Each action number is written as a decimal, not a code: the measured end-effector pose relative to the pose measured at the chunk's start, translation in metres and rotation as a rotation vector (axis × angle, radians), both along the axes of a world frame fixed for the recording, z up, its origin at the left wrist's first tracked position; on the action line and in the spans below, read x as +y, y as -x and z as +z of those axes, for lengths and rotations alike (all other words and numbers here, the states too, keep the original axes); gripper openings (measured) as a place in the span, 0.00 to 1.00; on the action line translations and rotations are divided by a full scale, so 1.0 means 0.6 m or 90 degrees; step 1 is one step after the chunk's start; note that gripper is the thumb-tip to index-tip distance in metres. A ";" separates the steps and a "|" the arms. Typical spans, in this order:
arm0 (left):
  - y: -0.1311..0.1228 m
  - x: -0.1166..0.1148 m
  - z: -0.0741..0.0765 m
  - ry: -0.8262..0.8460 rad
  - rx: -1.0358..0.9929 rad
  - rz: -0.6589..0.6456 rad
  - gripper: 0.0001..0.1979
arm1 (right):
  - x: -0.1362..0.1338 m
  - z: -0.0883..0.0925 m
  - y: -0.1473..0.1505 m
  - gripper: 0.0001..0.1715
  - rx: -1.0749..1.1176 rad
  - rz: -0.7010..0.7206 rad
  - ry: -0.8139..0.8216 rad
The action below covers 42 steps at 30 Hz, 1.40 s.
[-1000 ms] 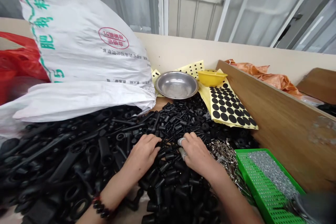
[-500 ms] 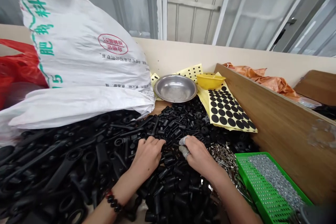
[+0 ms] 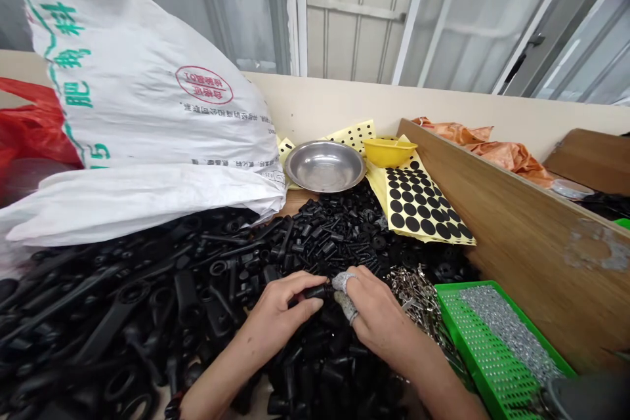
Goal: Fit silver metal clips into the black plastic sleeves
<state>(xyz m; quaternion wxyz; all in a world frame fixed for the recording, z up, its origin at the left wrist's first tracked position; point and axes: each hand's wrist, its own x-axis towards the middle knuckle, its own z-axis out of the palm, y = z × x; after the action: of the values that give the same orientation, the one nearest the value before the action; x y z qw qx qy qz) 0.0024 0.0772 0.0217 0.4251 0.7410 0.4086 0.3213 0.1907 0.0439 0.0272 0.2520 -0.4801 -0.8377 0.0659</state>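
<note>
Between the thumb and forefinger of my left hand [image 3: 284, 307] is a short black cylindrical plastic part [image 3: 317, 291], lying roughly level. My right hand [image 3: 375, 308] is pinched closed at the part's right end, with grey wrappings on its thumb and forefinger. Whatever its fingertips grip is hidden. Both hands are just above a heap of small black cylindrical pieces [image 3: 339, 367]. Small black screws [image 3: 361, 254] and round black pieces lie beyond the hands. A pile of shiny metal pieces [image 3: 418, 295] is right of my right hand.
A green tray [image 3: 472, 335] of small silvery parts stands at right, beside a wooden board [image 3: 512, 243]. Behind are a steel bowl [image 3: 325, 167], a yellow bowl [image 3: 388, 153] and black-dot sticker sheets [image 3: 423, 207]. Long black parts [image 3: 113, 315] and a white sack [image 3: 147, 79] occupy the left.
My hands have risen slightly from the heap and come closer together. A black cylindrical part now shows between my left fingers. The view has shifted slightly.
</note>
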 end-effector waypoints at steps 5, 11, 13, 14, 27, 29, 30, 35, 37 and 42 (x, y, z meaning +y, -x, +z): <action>-0.005 -0.017 0.004 0.172 -0.151 0.033 0.12 | -0.013 -0.006 0.001 0.21 0.060 0.026 -0.011; -0.008 -0.031 0.006 0.309 -0.346 0.053 0.11 | -0.027 -0.009 0.004 0.20 0.129 -0.011 0.048; -0.009 -0.035 0.004 0.325 -0.350 0.050 0.11 | -0.026 -0.011 0.004 0.14 0.235 -0.036 0.073; -0.011 -0.037 0.002 0.328 -0.350 0.046 0.11 | -0.025 -0.012 0.004 0.12 0.296 -0.040 0.085; -0.029 -0.060 0.002 0.347 -0.413 0.061 0.13 | -0.033 0.009 0.013 0.14 0.478 0.038 0.039; -0.029 -0.060 0.003 0.350 -0.422 0.072 0.12 | -0.035 0.008 0.013 0.15 0.439 0.047 0.049; -0.028 -0.061 0.003 0.356 -0.424 0.076 0.12 | -0.036 0.007 0.012 0.15 0.425 0.055 0.056; -0.027 -0.064 0.003 0.355 -0.425 0.091 0.11 | -0.038 -0.010 0.006 0.20 0.355 0.045 0.092; -0.031 -0.064 0.000 0.348 -0.412 0.077 0.11 | -0.039 -0.016 0.005 0.22 0.339 0.000 0.108; -0.037 -0.065 -0.007 0.343 -0.394 0.066 0.12 | -0.043 -0.006 0.004 0.10 0.275 -0.034 0.129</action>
<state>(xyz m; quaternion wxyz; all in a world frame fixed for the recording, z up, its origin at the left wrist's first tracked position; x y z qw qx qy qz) 0.0248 0.0383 0.0175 0.6897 0.4503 0.3678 0.4316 0.1885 0.0182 0.0234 0.3774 -0.4995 -0.7405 0.2443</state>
